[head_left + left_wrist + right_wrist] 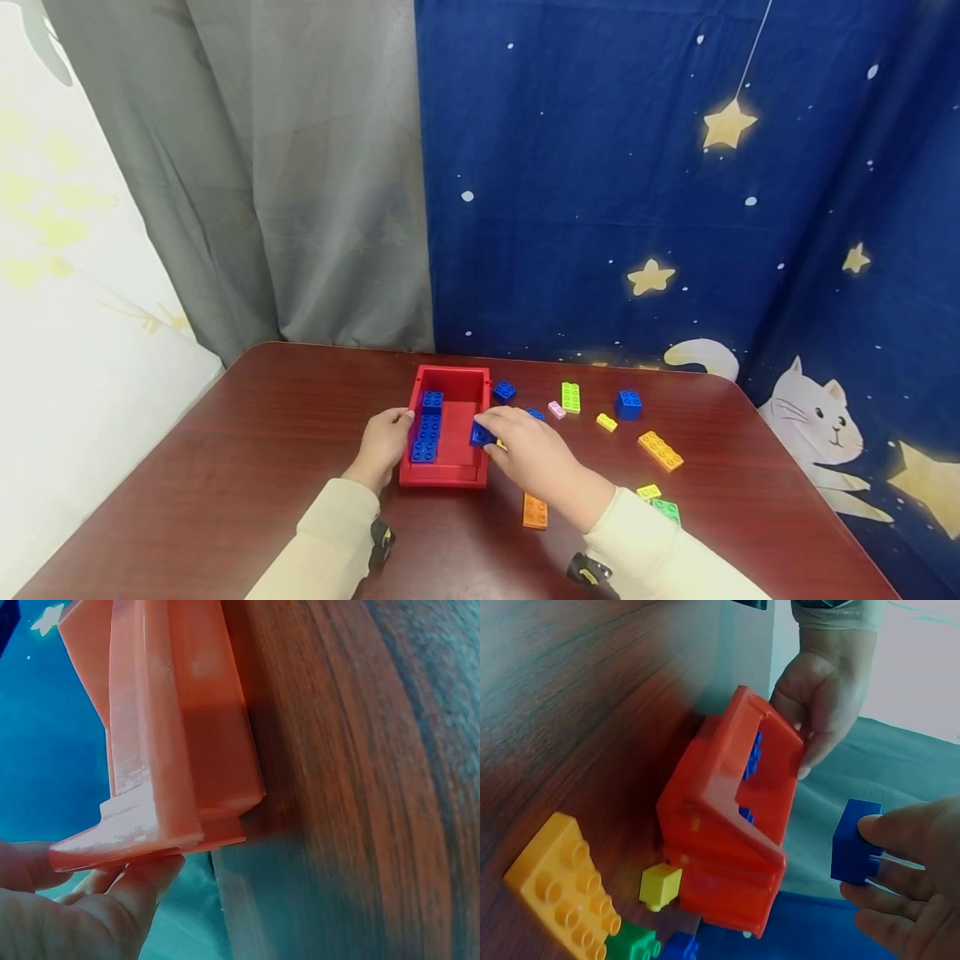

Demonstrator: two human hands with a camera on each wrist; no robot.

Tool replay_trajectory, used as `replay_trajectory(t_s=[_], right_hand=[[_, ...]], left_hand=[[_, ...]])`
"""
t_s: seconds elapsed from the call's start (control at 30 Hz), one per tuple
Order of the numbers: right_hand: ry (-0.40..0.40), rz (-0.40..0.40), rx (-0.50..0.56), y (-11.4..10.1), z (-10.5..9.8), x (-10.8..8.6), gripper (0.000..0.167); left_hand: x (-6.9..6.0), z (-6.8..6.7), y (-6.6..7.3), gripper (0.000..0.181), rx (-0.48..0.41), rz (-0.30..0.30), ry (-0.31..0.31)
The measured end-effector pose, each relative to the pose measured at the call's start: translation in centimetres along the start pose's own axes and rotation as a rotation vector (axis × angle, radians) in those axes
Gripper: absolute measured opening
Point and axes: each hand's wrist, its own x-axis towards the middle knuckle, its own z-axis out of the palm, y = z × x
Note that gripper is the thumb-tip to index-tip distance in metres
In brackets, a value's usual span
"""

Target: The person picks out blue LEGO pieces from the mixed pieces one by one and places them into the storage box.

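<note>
The red box (pixel 444 476) stands on the table with several blue bricks (pixel 430 427) in a row along its left inner side. My left hand (pixel 385 443) grips the box's left wall; in the left wrist view its fingers (pixel 142 889) and thumb hold the rim. Between thumb and fingers my right hand (pixel 528 450) pinches a blue brick (pixel 481 434) at the box's right wall. From the right wrist view, this blue brick (pixel 851 841) is in the right hand (pixel 915 877), apart from the red box (pixel 724 881).
Right of the box lie an orange brick (pixel 535 511), a lime brick (pixel 571 397), a pink brick (pixel 557 409), blue bricks (pixel 504 391) (pixel 628 405), a yellow-orange brick (pixel 661 451), small yellow bricks (pixel 607 422) and a green brick (pixel 667 509). Curtains hang behind the table (pixel 300 375).
</note>
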Motion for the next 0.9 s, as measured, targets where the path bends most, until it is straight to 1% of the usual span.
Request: replay_trajectory(t_s=[0.27, 0.5, 0.7, 0.9], right_hand=[[-0.04, -0.022, -0.017, -0.8, 0.8, 1.3, 0.045], [-0.097, -0.005, 0.005, -1.4, 1.6, 2.4, 0.049], [-0.132, -0.006, -0.022, -1.8, 2.6, 3.4, 0.048], [-0.155, -0.025, -0.06, -2.0, 3.1, 4.1, 0.047]], left_hand=[[0.0, 0.0, 0.0, 0.042, 0.006, 0.0, -0.001], [0.0, 0.0, -0.2, 0.043, 0.009, 0.006, 0.0], [0.1, 0.0, -0.2, 0.043, 0.019, 0.006, 0.003], [0.1, 0.0, -0.1, 0.042, 0.021, 0.008, 0.005]])
